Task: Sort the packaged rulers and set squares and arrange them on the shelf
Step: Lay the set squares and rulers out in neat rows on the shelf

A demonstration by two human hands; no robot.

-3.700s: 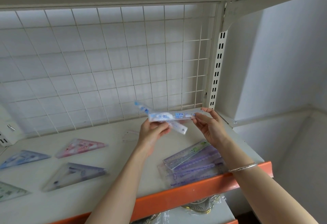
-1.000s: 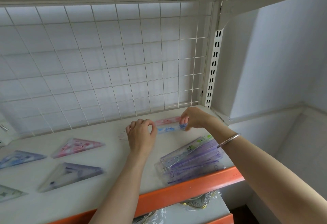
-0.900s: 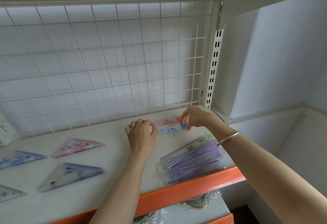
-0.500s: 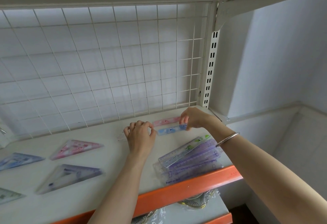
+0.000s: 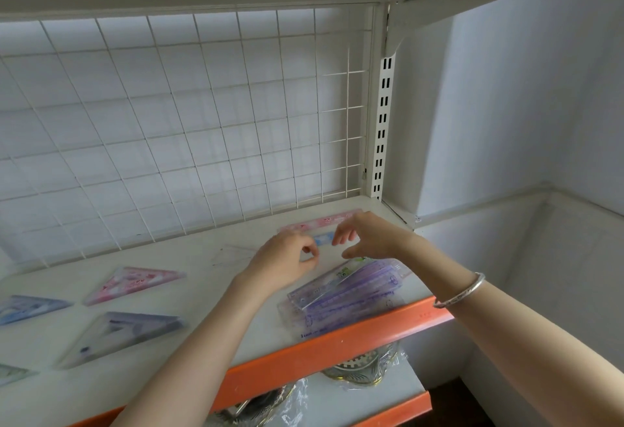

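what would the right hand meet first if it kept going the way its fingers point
Probably the left hand: the right hand points leftward at it, over the blue ruler. Depth is unclear; it might brush the ruler first.

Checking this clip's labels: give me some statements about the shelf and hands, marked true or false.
1. The pink ruler lies at the back of the shelf, near the wire grid. True.
2. The right hand grips the pink ruler. False: its fingers are relaxed and hold nothing.
3. The bracelet is on the left wrist. False: it is on the right wrist.
4. The purple rulers lie by the orange front edge. True.
5. The pink set square stands upright. False: it lies flat.
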